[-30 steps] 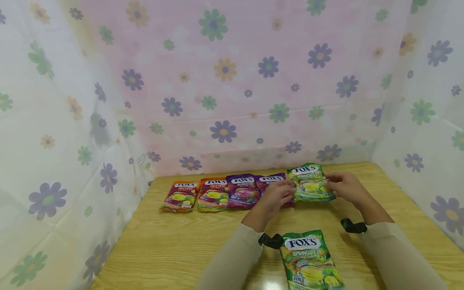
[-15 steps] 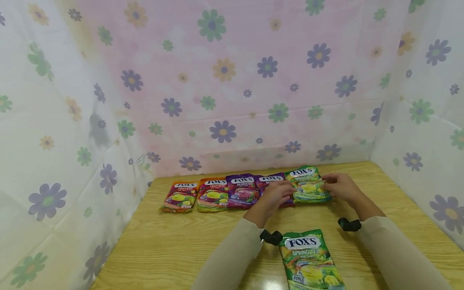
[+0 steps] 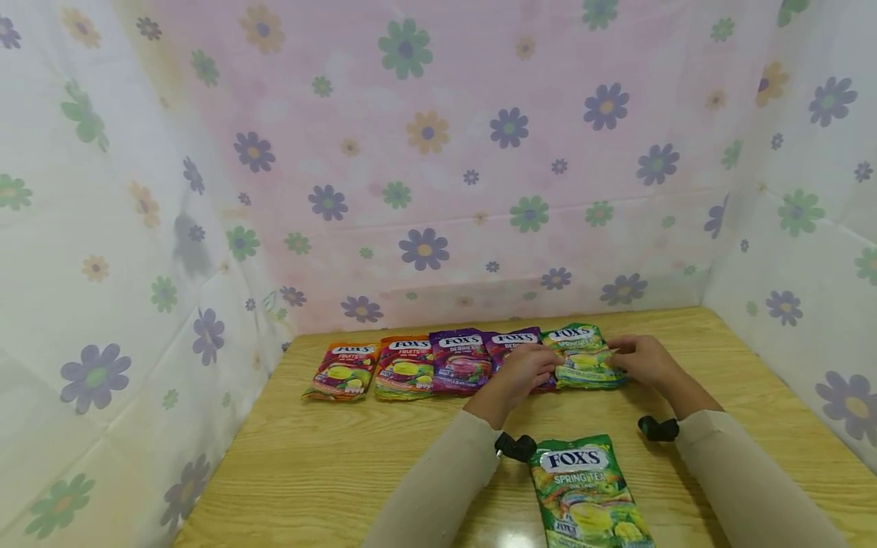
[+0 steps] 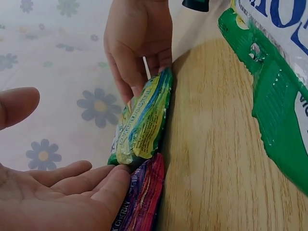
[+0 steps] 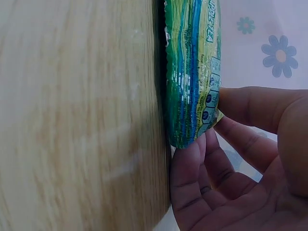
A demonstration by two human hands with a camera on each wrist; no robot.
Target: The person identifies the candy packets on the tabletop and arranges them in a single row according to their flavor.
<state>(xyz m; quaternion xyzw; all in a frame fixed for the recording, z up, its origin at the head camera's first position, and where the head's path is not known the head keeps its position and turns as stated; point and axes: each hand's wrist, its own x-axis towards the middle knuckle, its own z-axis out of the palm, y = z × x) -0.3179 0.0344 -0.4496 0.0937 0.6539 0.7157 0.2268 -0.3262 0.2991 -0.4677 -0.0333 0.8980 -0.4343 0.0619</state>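
A green FOX'S Spring Tea candy bag point(image 3: 582, 365) lies at the right end of a row of bags. My right hand point(image 3: 647, 367) pinches its right edge, with the thumb point(image 5: 255, 107) on the face and fingers low along the end. My left hand point(image 3: 519, 378) is at its left side, covering part of a purple Berries bag point(image 3: 503, 342). In the left wrist view, the left fingers point(image 4: 79, 185) are straight and touch the green bag's corner where it meets the purple one; the thumb stands apart. Nearer lies another green Spring Tea bag point(image 3: 589, 491).
Leftward in the row lie another purple Berries bag point(image 3: 460, 364) and two red-orange Fruits bags, one at the far left point(image 3: 342, 373) and one beside it point(image 3: 404, 369). The wooden table point(image 3: 329, 464) ends at a flowered cloth point(image 3: 466, 251) behind and at both sides.
The green bag at the row's end has moved slightly toward me and lies lower, in line with the other bags. My right hand has shifted a little with it; the left has barely moved.
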